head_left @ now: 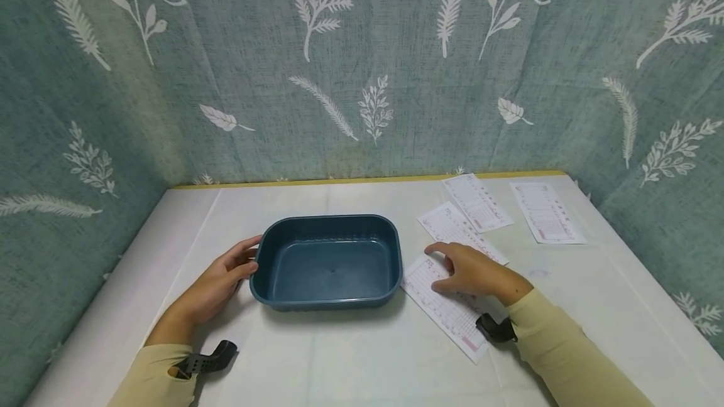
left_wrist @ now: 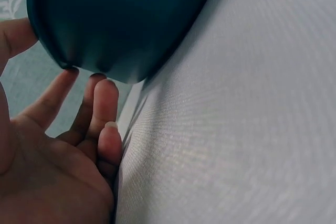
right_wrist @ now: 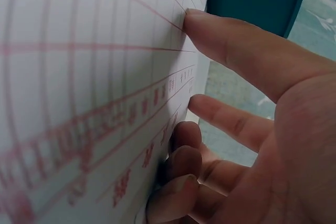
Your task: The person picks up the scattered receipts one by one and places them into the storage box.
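Right hand [head_left: 472, 274] on slip [head_left: 447, 306]; tub [head_left: 328, 262] seemingly empty.

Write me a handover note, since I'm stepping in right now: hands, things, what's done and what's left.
Left hand: open, fingers against the left end of the blue tub, no grip.
Right hand: fingers on the nearest paper slip, just right of the tub.
Three more slips lie farther back on the white table.
Done: nothing in the tub.
Left, probably: all four slips.
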Tool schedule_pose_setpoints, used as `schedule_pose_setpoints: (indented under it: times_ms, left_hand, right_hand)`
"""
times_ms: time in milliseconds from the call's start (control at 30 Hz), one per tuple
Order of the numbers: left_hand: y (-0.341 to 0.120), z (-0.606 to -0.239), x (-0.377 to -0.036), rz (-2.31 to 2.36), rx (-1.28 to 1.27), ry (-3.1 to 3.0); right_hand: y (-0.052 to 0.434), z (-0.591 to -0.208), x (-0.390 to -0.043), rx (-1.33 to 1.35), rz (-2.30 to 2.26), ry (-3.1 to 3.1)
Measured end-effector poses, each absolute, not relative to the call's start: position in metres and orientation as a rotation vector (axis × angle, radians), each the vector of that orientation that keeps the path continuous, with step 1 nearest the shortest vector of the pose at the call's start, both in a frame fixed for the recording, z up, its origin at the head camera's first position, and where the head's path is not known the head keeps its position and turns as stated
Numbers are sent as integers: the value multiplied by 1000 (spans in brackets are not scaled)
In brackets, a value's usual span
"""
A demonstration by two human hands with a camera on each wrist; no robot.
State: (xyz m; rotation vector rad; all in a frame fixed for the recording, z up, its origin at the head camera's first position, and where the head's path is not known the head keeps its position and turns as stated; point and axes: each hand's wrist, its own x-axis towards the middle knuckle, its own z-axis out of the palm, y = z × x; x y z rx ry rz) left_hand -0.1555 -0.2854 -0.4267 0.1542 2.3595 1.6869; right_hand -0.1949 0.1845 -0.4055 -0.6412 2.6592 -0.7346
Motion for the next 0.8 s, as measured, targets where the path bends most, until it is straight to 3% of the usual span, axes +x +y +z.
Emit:
schedule_pose_setpoints:
  times_ms: [800]
  left_hand:
    - [-286,-427,-156,1704,158,2325]
  right_hand:
    - [184,-408,-196,-612,-705,2677]
